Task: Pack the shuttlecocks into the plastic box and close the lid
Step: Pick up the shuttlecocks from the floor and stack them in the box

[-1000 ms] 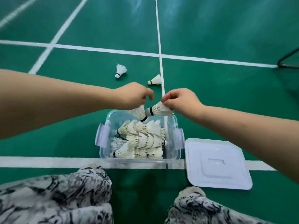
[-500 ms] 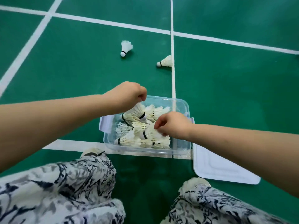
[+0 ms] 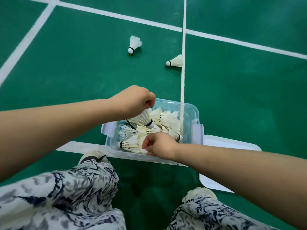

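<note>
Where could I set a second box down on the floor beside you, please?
Bare floor lies left of the box, out to the slanted line, and right of the centre line, beyond the lid. The box is crowded.

Single head-worn wide-angle view, steeply down, close above the plastic box (image 3: pixel 191 114)

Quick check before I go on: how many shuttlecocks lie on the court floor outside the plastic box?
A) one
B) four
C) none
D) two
D: one loose shuttlecock lies on the green floor beyond the plastic box, and a second shuttlecock lies against the white line.
</note>
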Demonstrator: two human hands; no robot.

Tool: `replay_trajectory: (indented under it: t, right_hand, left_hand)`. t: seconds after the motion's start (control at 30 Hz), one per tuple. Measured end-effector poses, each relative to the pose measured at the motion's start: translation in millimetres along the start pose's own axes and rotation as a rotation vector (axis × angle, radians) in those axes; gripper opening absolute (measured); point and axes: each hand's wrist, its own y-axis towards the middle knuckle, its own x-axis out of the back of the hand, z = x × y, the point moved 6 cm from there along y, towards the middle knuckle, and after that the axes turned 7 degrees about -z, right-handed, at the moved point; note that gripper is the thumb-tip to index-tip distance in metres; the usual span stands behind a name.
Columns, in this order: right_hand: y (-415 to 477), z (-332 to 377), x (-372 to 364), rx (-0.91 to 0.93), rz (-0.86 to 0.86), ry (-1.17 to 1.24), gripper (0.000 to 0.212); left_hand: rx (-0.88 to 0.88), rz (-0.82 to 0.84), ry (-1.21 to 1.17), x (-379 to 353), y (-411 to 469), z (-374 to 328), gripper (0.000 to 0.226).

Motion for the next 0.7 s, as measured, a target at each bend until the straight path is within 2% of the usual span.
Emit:
replay_trajectory:
  t: [0.1, 0.17, 0.27, 0.37, 0.43, 0.5, 0.57, 0.7]
  right_hand:
    - [-3.3, 2.2, 8.9, -0.038, 0.041, 0.025, 0.026]
    - [-7.4, 7.0, 24.8, -0.047, 0.047, 0.01, 0.02]
    - [-11.5, 16.7, 61.5, 0.011, -0.098, -0.173, 0.007]
    - [-14.4, 29.4, 84.3, 0.142, -0.233, -0.377, 0.039]
    - [-16.2, 42.1, 83.7, 0.255, -0.232, -0.347, 0.049]
    - [-14.1, 49.7, 80.0, 0.335, -0.225, -0.29, 0.033]
    - [-10.7, 48.3, 78.5, 0.329, -0.227, -0.271, 0.012]
    - [-11.4, 39.2, 79.7, 0.288, -0.228, -0.268, 0.019]
  left_hand:
    - [-0.015, 0.02, 0.008, -2.7, -3.0, 0.3, 0.016]
    - [-0.018, 0.035, 0.009, -4.2, -4.8, 1.0, 0.016]
    - [-0.008, 0.035, -0.026, -2.9, -7.4, 2.2, 0.016]
    - [-0.036, 0.075, -0.052, -4.2, -10.0, -5.8, 0.015]
    - [-0.104, 0.108, -0.079, -6.3, -11.3, -18.4, 0.013]
    - [-0.179, 0.124, -0.089, -7.4, -11.8, -29.7, 0.013]
    - [-0.202, 0.123, -0.09, -6.6, -12.0, -33.8, 0.014]
    - [-0.194, 0.105, -0.124, -5.3, -13.4, -34.8, 0.013]
